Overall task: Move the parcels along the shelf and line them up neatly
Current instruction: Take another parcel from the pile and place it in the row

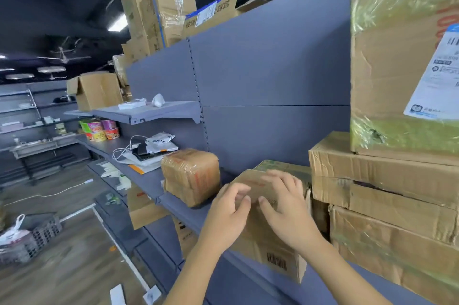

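Cardboard fills the near view: a brown cardboard parcel [273, 252] with a barcode low on its front stands on the grey shelf [173, 203], right in front of the person and under both hands. The left hand [229, 217] and the right hand [286, 208] sit side by side on its upper front edge, fingers bent over the top and thumbs on the front face, so both hold it. Its lower front seems to jut past the shelf lip. Its long axis cannot be told, because the hands cover the top.

The move likely turns on the open stretch of shelf to its left. The left hand is nearer that gap, and the right hand is nearer the stack [385, 175] just beside the parcel.

Six parcels show on this shelf. One is held, and a green-taped parcel [280, 165] stands close behind it. A rounded taped parcel [191, 175] stands apart to the left, and three are stacked at the right, with the largest on top. Farther along lie papers and about four noodle cups [100, 129].
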`<state>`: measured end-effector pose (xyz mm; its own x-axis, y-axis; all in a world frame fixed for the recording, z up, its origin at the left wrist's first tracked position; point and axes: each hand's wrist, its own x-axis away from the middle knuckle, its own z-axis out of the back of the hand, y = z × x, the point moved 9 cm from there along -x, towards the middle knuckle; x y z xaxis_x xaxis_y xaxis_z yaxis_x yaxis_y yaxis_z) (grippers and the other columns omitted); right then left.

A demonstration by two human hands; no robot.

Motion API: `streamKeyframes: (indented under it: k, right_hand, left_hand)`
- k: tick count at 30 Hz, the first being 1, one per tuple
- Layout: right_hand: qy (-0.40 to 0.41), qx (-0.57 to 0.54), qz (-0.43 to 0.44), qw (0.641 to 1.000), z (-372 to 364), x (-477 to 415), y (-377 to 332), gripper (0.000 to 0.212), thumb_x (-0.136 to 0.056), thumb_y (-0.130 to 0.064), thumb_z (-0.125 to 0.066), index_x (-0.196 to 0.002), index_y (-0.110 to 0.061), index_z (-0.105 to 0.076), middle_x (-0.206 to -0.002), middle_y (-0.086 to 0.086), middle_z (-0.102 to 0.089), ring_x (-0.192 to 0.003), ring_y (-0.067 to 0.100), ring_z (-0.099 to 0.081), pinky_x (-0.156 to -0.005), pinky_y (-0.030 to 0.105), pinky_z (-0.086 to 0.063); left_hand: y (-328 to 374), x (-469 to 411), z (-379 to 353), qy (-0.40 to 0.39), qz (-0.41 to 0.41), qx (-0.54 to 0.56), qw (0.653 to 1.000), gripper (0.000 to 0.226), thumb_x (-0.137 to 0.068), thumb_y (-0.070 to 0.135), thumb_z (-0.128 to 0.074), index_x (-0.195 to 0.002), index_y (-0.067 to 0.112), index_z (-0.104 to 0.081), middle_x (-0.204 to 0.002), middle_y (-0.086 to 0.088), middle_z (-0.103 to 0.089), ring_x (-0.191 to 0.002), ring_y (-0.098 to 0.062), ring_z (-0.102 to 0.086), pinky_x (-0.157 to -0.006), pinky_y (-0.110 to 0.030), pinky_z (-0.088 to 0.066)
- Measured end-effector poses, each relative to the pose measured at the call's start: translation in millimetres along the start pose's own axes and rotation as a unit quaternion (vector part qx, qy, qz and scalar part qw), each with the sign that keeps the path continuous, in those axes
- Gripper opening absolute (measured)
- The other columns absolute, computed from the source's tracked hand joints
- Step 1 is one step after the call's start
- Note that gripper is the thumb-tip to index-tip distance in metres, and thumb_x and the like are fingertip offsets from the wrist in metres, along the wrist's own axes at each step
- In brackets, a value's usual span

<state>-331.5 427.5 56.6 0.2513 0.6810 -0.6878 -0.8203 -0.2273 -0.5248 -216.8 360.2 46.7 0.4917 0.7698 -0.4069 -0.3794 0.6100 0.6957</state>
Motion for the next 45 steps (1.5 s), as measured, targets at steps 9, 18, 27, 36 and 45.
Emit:
streamKeyframes:
  k: [9, 18, 27, 36, 45]
  right_hand:
    - [-0.001, 0.089, -0.005, 0.996, 12.2, -22.2, 38.5, 0.044, -0.084, -0.036, -0.041, -0.119, -0.017, -0.060, -0.126, -0.006, -0.051, -0.130, 0.015, -0.032, -0.112, 0.024, -0.024]
    - [0.187, 0.186, -0.002, 0.965, 155.2, -13.3, -4.2, 0.034, -0.089, -0.026, -0.049, -0.123, -0.023, -0.054, -0.128, -0.012, -0.047, -0.127, 0.003, -0.040, -0.105, 0.010, -0.025]
    - [0.408, 0.177, -0.213, 0.870, 346.1, 27.1, 37.6, 0.075, -0.092, -0.049, -0.041, -0.153, -0.020, -0.011, -0.159, -0.004, -0.011, -0.147, 0.012, -0.015, -0.120, 0.040, -0.016]
    - [0.331, 0.063, -0.251, 0.907, 328.7, -0.8, 79.8, 0.046, -0.096, -0.051, -0.041, -0.140, -0.040, -0.031, -0.127, -0.015, -0.058, -0.118, 0.013, -0.056, -0.107, 0.044, -0.041]
    - [0.297, 0.011, -0.071, 0.952, 319.1, -15.9, 22.1, 0.065, -0.082, -0.055, -0.061, -0.142, -0.047, -0.036, -0.145, -0.009, -0.046, -0.136, 0.014, -0.042, -0.110, 0.050, -0.036]
  left_hand:
    - [25.4, -91.0, -34.1, -0.044, -0.063, 0.053, 0.996, 0.018, -0.093, 0.029, -0.047, -0.106, 0.039, -0.056, -0.112, 0.022, -0.056, -0.098, 0.013, -0.052, -0.088, -0.020, -0.046]
    - [146.7, -137.3, -98.2, -0.147, -0.215, 0.245, 0.934, 0.031, -0.094, 0.020, -0.053, -0.124, 0.027, -0.049, -0.129, 0.011, -0.051, -0.100, 0.014, -0.051, -0.082, -0.003, -0.039]
    - [196.3, -137.7, -119.5, -0.187, -0.264, 0.323, 0.889, 0.081, -0.093, 0.029, -0.056, -0.151, 0.032, 0.001, -0.157, 0.016, -0.006, -0.145, -0.004, -0.013, -0.119, -0.037, -0.017]
    - [224.3, -152.5, -129.8, -0.246, -0.243, 0.346, 0.872, 0.070, -0.088, 0.037, -0.063, -0.145, 0.036, -0.022, -0.140, 0.018, -0.046, -0.129, -0.004, -0.043, -0.111, -0.035, -0.032]
    - [215.6, -157.1, -93.4, -0.191, -0.248, 0.438, 0.843, 0.039, -0.094, 0.016, -0.056, -0.121, 0.041, -0.044, -0.116, 0.026, -0.059, -0.109, 0.010, -0.054, -0.093, -0.017, -0.039]
